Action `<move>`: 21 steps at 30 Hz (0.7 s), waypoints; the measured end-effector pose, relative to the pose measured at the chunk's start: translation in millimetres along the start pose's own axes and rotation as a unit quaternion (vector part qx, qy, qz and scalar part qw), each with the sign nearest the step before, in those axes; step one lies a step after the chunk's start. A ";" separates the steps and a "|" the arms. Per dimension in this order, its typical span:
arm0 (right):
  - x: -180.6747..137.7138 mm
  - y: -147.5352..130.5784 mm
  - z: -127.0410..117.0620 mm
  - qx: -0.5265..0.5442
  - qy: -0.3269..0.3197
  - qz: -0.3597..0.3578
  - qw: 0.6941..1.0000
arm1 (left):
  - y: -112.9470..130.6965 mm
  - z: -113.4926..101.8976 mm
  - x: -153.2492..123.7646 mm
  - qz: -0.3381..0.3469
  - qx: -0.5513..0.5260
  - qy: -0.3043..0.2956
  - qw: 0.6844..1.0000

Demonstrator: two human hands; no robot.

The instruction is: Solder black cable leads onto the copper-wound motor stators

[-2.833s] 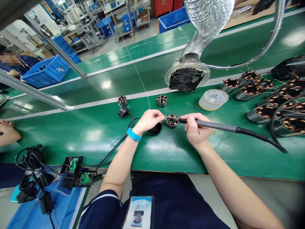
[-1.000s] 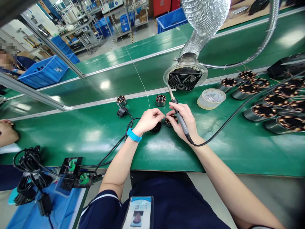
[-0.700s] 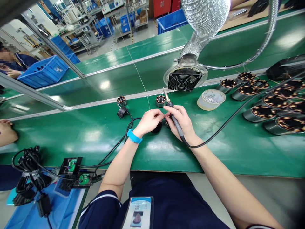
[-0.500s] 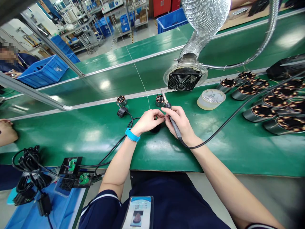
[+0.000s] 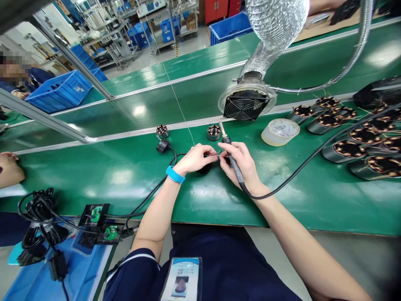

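My right hand (image 5: 240, 166) is closed around a soldering iron (image 5: 234, 165), whose bare metal tip points up and away from me. Its thumb and lower fingers reach toward my left fingertips. My left hand (image 5: 199, 159), with a blue wristband (image 5: 175, 174), pinches a thin wire (image 5: 219, 154) that shows in the small gap between the hands. Under the left fingers lies a dark part (image 5: 205, 168), mostly hidden. A small copper-wound stator (image 5: 214, 133) stands just beyond the iron. Another stator (image 5: 162, 132) sits farther left, behind a black cable end (image 5: 163, 146).
A fume-extractor fan (image 5: 246, 108) hangs ahead. To the right are a round tub (image 5: 280, 132) and several larger stators (image 5: 344, 151). Coiled black cables (image 5: 40, 209) and green circuit boards (image 5: 111, 232) lie at lower left. A co-worker's hand (image 5: 11, 169) rests at the left edge.
My right hand has drawn slightly right, away from the left fingertips, widening the gap between them. The soldering iron moved with it. The whole view has shifted a little.
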State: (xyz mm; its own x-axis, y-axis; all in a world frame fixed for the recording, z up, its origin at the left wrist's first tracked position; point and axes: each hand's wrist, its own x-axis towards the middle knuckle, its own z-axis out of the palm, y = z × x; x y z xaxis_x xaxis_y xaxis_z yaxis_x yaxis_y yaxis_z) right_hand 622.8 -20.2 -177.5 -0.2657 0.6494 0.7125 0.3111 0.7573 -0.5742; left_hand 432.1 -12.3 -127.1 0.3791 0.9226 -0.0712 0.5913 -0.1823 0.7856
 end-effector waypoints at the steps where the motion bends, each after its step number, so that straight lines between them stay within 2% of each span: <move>1: -0.6 0.3 0.3 -0.004 -0.002 -0.001 1.000 | -1.6 -0.2 0.6 0.000 -0.030 -0.009 1.000; 6: -2.2 1.4 2.0 -0.015 -0.007 -0.011 1.000 | -5.1 0.6 2.1 -0.022 -0.140 -0.021 0.990; 9: -0.9 -0.5 1.6 -0.011 -0.006 -0.013 1.000 | -4.2 2.8 2.2 -0.038 -0.145 -0.013 0.989; 14: 0.0 -5.3 -4.6 -0.009 0.029 0.029 0.999 | -4.0 6.0 3.6 -0.065 -0.149 0.006 0.987; 21: -5.2 -3.1 -6.1 0.006 0.035 0.046 0.998 | -5.7 5.4 5.0 -0.074 -0.152 0.014 0.985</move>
State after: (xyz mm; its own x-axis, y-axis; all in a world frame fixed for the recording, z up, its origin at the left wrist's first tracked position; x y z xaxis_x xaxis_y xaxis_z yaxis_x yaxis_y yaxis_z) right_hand 628.8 -26.3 -176.9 -0.1726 0.7103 0.6824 0.3211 0.6956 -0.6427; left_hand 434.5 -8.5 -135.3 0.2829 0.9412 -0.1847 0.3956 0.0609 0.9164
